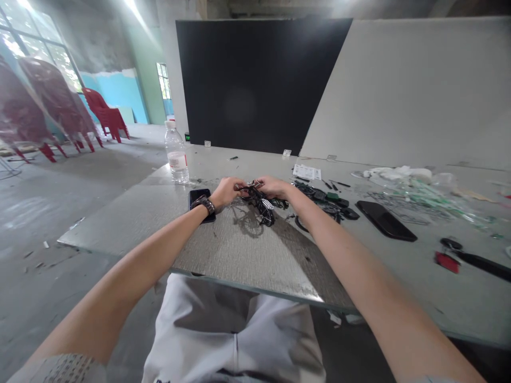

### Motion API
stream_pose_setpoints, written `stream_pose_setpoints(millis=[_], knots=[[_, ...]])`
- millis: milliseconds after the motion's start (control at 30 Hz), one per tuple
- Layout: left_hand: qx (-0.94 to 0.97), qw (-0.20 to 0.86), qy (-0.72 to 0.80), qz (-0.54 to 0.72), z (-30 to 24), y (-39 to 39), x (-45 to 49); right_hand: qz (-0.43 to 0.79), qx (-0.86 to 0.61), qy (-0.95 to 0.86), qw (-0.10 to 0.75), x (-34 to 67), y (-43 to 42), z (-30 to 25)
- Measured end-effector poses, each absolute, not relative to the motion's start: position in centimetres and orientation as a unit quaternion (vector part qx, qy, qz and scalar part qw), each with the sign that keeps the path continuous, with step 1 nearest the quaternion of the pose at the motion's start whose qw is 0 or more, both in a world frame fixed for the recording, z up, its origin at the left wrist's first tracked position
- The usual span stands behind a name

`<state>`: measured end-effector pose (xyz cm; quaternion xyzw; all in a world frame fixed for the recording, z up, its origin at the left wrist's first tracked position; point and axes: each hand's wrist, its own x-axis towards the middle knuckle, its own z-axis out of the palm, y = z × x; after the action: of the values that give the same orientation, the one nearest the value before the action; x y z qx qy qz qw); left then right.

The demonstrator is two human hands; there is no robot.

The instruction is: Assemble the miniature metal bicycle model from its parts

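water bottle near hands pinching wire bicycle

I'm seeing bright daylight flaring through the windows at upper left, the wire bicycle model casting a soft shadow on the desk, and the wide lens bending everything toward the frame edges.

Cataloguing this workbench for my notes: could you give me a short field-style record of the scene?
left hand: gripping black wire miniature bicycle model
right hand: gripping same model
under left wrist: black smartphone
right of model: loose black plastic parts
behind left hand: clear plastic water bottle
surface: grey table
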<state>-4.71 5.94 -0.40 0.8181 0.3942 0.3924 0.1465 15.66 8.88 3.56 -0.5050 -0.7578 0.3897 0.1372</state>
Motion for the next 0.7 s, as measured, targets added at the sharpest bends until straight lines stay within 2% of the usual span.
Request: stream_pose_setpoints(millis=[300, 567, 700], knots=[[0.808, 0.213, 0.378, 0.399, -0.3, 5.5, -4.6, 0.377, -0.501, -0.764, 0.15, 15.3, 9.2, 3.0], [0.826, 0.16, 0.385, 0.378, -0.3, 5.5, -4.6, 0.316, -0.463, -0.815, 0.148, 17.0, 8.0, 4.3], [0.829, 0.171, 0.371, 0.381, -0.5, 5.8, -4.7, 0.268, -0.432, -0.848, 0.152, 17.7, 6.1, 4.8]])
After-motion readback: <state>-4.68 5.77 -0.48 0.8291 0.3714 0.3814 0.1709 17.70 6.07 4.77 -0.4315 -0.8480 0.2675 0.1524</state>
